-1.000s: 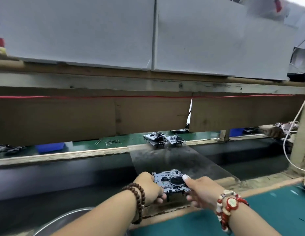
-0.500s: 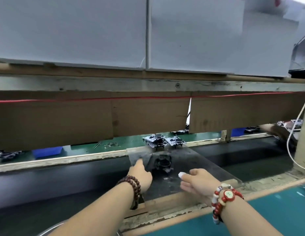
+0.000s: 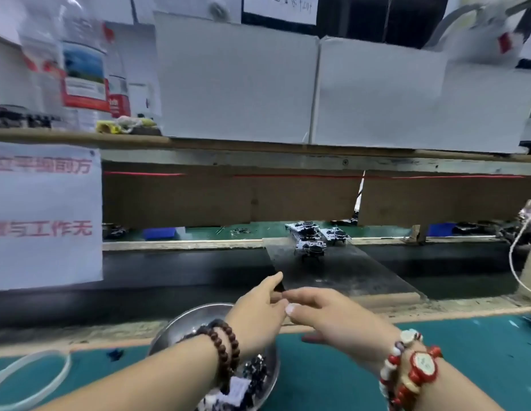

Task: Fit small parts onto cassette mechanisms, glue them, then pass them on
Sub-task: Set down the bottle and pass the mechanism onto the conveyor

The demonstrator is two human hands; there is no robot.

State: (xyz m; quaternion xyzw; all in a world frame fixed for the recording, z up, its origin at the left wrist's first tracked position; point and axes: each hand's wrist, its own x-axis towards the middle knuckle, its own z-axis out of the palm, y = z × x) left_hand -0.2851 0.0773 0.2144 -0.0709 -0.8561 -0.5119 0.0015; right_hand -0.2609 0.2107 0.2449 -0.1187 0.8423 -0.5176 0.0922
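Passing on appears to be the step in hand: one mechanism (image 3: 310,248) sits at the far end of the dark ramp (image 3: 341,271), touching two other mechanisms (image 3: 317,231) that rest on the green bench beyond the wooden rail (image 3: 181,244). Neither hand touches it. The left hand (image 3: 260,307) reaches toward the near edge of the ramp with its fingers straight and held close together, holding nothing that can be seen. The right hand (image 3: 326,311) lies just beside it, fingers extended and relaxed, thumb toward the left hand; blur hides whether anything small sits between the two. Under the left forearm stands a metal bowl (image 3: 181,324) holding dark small parts (image 3: 255,370), resting on the teal mat (image 3: 465,351). A clear ring (image 3: 30,378) lies on the mat at lower left. Since the mechanism has reached the far bench, this unit is judged finished. The next move calls for bringing both hands to the mat, taking an unfitted mechanism, none of which shows here, and picking a part from the bowl with a fine pinch.
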